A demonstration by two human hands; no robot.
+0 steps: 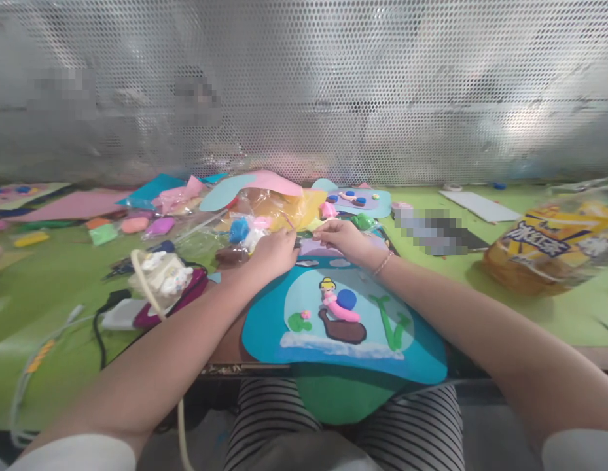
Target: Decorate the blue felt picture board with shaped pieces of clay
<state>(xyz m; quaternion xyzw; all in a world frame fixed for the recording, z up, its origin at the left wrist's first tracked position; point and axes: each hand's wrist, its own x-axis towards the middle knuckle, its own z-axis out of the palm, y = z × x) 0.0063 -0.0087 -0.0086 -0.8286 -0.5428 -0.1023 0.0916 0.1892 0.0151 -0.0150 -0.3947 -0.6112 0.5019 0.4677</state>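
My left hand [280, 250] is closed at the far edge of the blue craft board [264, 327], with a small dark thing showing at its fingertips. Just right of it, my right hand [347, 241] has thumb and fingers pinched together above a lilac sheet [311, 247]; what they hold is too small to make out. Between my forearms, the board bears a pink clay snail [340, 309] with a blue shell, a brown clay shape [345, 329], green clay leaves [393, 327] and a white-and-blue painted strip [333, 347]. A green sheet [340, 392] hangs below it over my lap.
Left lie bagged clay pieces [159, 227], a pouch with white trinkets [166, 278], a white charger [122, 314] and cables. A large drink bottle [549, 242] lies at the right. Behind stand another snail picture [355, 199] and a perforated metal screen [304, 85].
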